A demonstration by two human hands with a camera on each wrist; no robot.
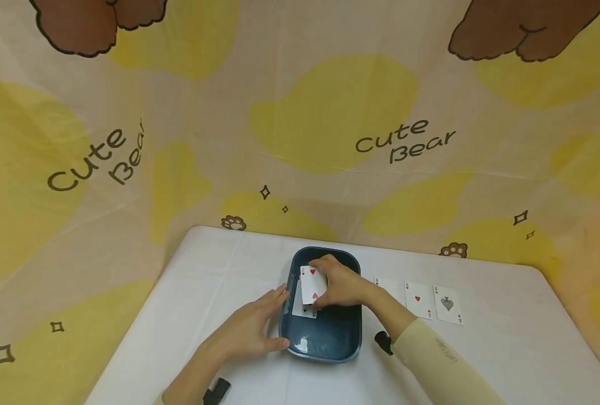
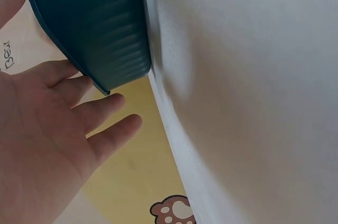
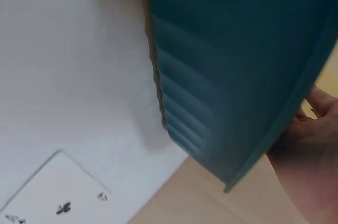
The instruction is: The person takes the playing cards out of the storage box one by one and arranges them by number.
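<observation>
A dark blue rectangular tray (image 1: 325, 343) sits on the table. Over its left half, my right hand (image 1: 342, 283) pinches a playing card with red hearts (image 1: 310, 284) between thumb and fingers. Another white card (image 1: 305, 311) lies beneath it in the tray, partly covered. My left hand (image 1: 254, 323) touches the tray's left rim with fingers spread and fairly straight. In the left wrist view, the fingertips of that hand (image 2: 58, 129) rest along the rim. The right wrist view shows the tray's ribbed side (image 3: 211, 76) hiding most of my right hand (image 3: 303, 145).
To the right of the tray lie an ace of hearts (image 1: 418, 300), an ace of spades (image 1: 448, 304) and a card with one black pip (image 3: 63, 208), partly behind my right arm. A white cloth (image 1: 229, 259) covers the table. A printed curtain (image 1: 305, 140) hangs behind.
</observation>
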